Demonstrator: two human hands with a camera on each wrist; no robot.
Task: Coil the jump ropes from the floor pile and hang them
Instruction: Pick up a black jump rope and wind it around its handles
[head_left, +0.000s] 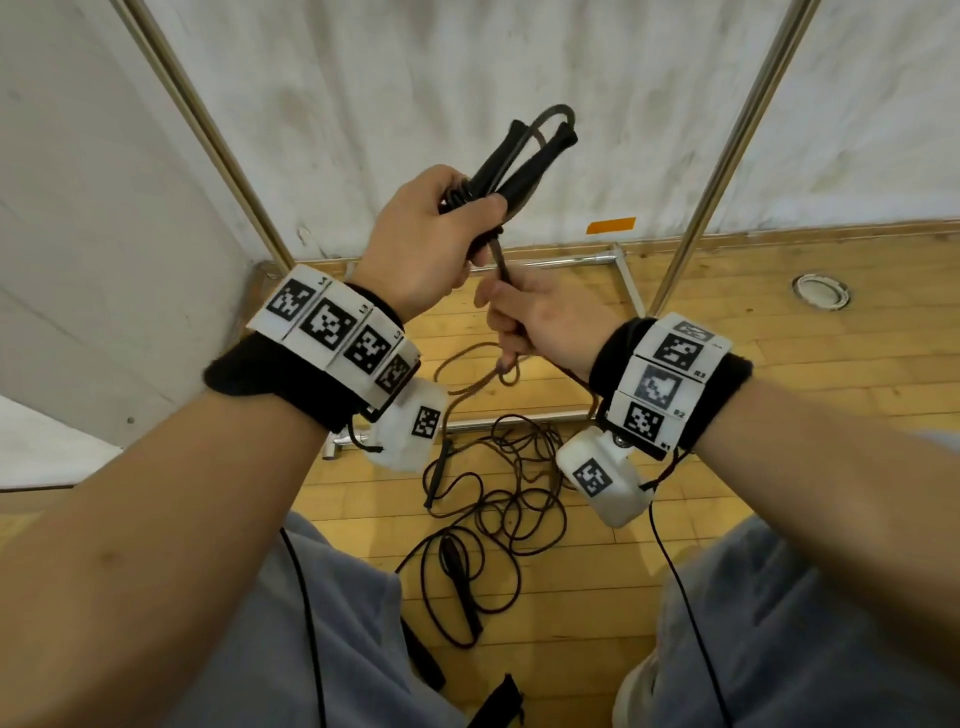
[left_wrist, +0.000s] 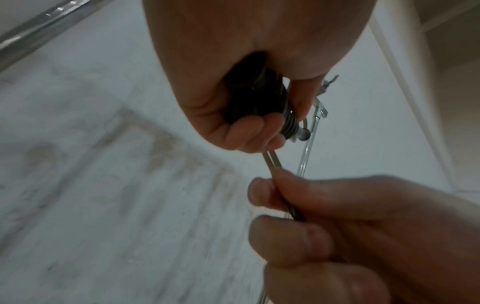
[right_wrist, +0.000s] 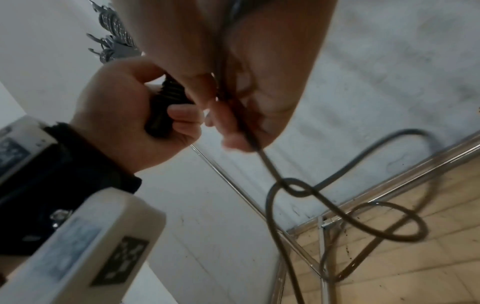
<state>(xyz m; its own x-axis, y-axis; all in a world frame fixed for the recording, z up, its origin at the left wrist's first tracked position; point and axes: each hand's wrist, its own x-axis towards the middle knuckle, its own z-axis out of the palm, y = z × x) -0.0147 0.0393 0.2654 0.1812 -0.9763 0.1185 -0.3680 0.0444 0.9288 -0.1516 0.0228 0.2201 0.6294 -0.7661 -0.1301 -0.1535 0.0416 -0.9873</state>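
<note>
My left hand is raised in front of the white wall and grips two black jump-rope handles together, their ends pointing up and away. Just below it my right hand pinches the brown cord that runs down from the handles. Under the right hand the cord hangs in a loose knotted loop. In the left wrist view the ribbed handle end shows beside the curled fingers. A tangled pile of dark ropes with black handles lies on the wooden floor between my legs.
A chrome rack frame stands against the wall, with slanted uprights left and right and a low base bar. A round floor fitting sits at the right. An orange tape patch marks the wall base.
</note>
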